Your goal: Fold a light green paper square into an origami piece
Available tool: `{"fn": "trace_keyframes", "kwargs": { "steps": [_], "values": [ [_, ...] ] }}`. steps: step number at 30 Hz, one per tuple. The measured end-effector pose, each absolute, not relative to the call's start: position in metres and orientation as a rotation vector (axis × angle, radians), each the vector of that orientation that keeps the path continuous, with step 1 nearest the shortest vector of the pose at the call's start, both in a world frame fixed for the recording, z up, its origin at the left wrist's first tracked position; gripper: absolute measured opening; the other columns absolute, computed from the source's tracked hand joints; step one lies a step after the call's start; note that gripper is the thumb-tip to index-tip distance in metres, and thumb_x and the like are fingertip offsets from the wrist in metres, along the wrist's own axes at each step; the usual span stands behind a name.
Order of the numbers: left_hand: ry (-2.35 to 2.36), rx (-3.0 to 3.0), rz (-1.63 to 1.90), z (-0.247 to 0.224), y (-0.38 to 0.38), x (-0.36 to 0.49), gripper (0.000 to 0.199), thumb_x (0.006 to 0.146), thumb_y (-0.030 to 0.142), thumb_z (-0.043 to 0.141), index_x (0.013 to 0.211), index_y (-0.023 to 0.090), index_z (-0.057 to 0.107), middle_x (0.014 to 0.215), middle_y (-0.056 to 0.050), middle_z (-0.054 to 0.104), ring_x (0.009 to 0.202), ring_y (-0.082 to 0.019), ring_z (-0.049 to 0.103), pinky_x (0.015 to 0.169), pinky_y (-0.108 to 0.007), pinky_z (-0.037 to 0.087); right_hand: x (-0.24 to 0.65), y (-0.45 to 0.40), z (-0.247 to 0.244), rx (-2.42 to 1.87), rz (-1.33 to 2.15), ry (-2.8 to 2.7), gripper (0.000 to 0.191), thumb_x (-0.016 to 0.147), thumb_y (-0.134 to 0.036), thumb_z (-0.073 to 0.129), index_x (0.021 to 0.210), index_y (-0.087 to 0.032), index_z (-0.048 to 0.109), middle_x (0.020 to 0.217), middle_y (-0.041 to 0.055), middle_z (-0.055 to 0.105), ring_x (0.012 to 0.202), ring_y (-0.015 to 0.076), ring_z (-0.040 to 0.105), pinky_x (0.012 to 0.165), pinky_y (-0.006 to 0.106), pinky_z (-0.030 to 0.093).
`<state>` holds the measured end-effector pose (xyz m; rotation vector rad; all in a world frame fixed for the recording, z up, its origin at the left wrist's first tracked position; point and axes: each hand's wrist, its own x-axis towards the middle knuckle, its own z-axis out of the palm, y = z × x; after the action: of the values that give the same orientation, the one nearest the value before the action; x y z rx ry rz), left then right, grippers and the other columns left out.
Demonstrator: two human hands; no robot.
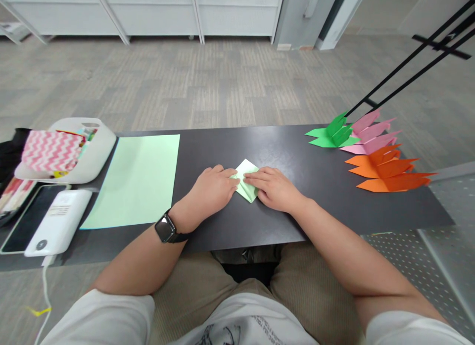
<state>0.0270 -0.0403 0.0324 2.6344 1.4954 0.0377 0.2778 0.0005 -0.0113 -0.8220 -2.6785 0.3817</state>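
Observation:
A small pale green folded paper (248,190) lies on the dark table in front of me, turned so that one corner points away and one points toward me. On its left corner, my left hand (213,189) is closed, fingers pressing the paper. From the other side my right hand (276,189) pinches it, the fingertips resting over its middle and right edge. The hands hide the paper's left and right corners. A black smartwatch (165,228) sits on my left wrist.
To the left lie a stack of light green paper sheets (137,179), a white power bank (59,223) with a cable, a phone (27,216) and a white basket (106,142). Folded paper cranes in green (332,132), pink (373,134) and orange (388,172) stand at the right.

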Motion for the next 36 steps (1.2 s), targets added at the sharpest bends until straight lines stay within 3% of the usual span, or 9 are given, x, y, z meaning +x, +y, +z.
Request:
{"fn": "trace_keyframes", "kwargs": {
  "steps": [6, 13, 17, 21, 26, 30, 36],
  "values": [
    [1.479, 2.683, -0.141, 0.04, -0.049, 0.025, 0.033, 0.109, 0.034, 0.056, 0.137, 0.027, 0.072, 0.154, -0.006, 0.067, 0.113, -0.031, 0.066, 0.088, -0.045, 0.051, 0.279, 0.001, -0.012, -0.825, 0.353, -2.702, 0.055, 0.091, -0.008, 0.055, 0.14, -0.025, 0.074, 0.148, 0.0057, 0.072, 0.122, 0.0304, 0.065, 0.101, 0.05, 0.051],
    [1.397, 2.665, -0.217, 0.045, -0.053, 0.017, 0.055, 0.1, 0.045, 0.072, 0.153, 0.035, 0.063, 0.165, -0.008, 0.055, 0.123, -0.036, 0.062, 0.098, -0.05, 0.052, 0.278, 0.002, -0.011, -0.832, 0.388, -2.695, 0.057, 0.09, -0.007, 0.056, 0.141, -0.027, 0.074, 0.148, 0.0058, 0.072, 0.122, 0.0302, 0.064, 0.104, 0.051, 0.051],
    [1.334, 2.685, -0.138, 0.046, -0.056, 0.023, 0.063, 0.095, 0.051, 0.077, 0.149, 0.022, 0.066, 0.167, -0.016, 0.051, 0.138, -0.04, 0.056, 0.112, -0.055, 0.049, 0.278, 0.002, -0.011, -0.835, 0.396, -2.692, 0.056, 0.092, -0.007, 0.055, 0.141, -0.027, 0.075, 0.148, 0.0052, 0.072, 0.122, 0.0299, 0.063, 0.106, 0.051, 0.05],
    [1.238, 2.681, -0.051, 0.042, -0.059, 0.027, 0.066, 0.095, 0.046, 0.078, 0.149, 0.012, 0.063, 0.163, -0.02, 0.054, 0.153, -0.037, 0.047, 0.132, -0.054, 0.031, 0.278, 0.002, -0.012, -0.834, 0.396, -2.701, 0.056, 0.092, -0.007, 0.055, 0.141, -0.025, 0.074, 0.148, 0.0051, 0.072, 0.122, 0.0299, 0.063, 0.105, 0.05, 0.05],
    [1.203, 2.617, -0.185, 0.036, -0.061, 0.022, 0.072, 0.097, 0.052, 0.076, 0.16, 0.024, 0.056, 0.173, -0.016, 0.043, 0.158, -0.042, 0.042, 0.131, -0.063, 0.03, 0.279, 0.002, -0.013, -0.853, 0.41, -2.706, 0.056, 0.093, -0.007, 0.055, 0.142, -0.026, 0.074, 0.149, 0.0046, 0.071, 0.124, 0.0301, 0.063, 0.105, 0.05, 0.049],
    [1.238, 2.619, -0.236, 0.034, -0.064, 0.022, 0.083, 0.092, 0.06, 0.079, 0.163, 0.026, 0.054, 0.176, -0.016, 0.038, 0.159, -0.048, 0.038, 0.13, -0.067, 0.028, 0.279, 0.002, -0.013, -0.847, 0.424, -2.697, 0.058, 0.093, -0.006, 0.055, 0.144, -0.027, 0.073, 0.149, 0.0048, 0.071, 0.125, 0.0293, 0.063, 0.105, 0.049, 0.049],
    [1.208, 2.651, -0.158, 0.039, -0.072, 0.026, 0.079, 0.089, 0.062, 0.081, 0.157, 0.026, 0.061, 0.175, -0.018, 0.038, 0.16, -0.044, 0.038, 0.131, -0.063, 0.027, 0.279, 0.003, -0.013, -0.838, 0.404, -2.703, 0.056, 0.093, -0.006, 0.055, 0.141, -0.025, 0.074, 0.149, 0.0043, 0.071, 0.123, 0.0295, 0.063, 0.103, 0.049, 0.049]
  ]
}}
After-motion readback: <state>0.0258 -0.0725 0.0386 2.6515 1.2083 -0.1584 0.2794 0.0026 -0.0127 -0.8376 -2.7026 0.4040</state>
